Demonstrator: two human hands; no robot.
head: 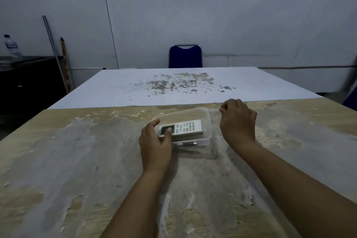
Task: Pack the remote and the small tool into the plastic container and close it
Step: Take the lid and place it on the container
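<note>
A clear plastic container (206,116) sits in the middle of the worn wooden table (77,160). Inside it a white remote (188,127) lies lengthwise, its screen end to the left. A small pen-like tool (186,143) with a reddish body shows through the container's near wall. My left hand (154,146) grips the remote's left end, thumb on the screen and fingers around the container's left edge. To the right of the container my right hand (238,120) hovers with its fingers curled and nothing visible in it. No lid is in view.
A white board (183,87) with peeled patches covers the table's far half. A blue chair (185,57) stands behind it against the wall. At the far left are a dark cabinet (29,75) with a water bottle (11,45) and leaning poles (56,54).
</note>
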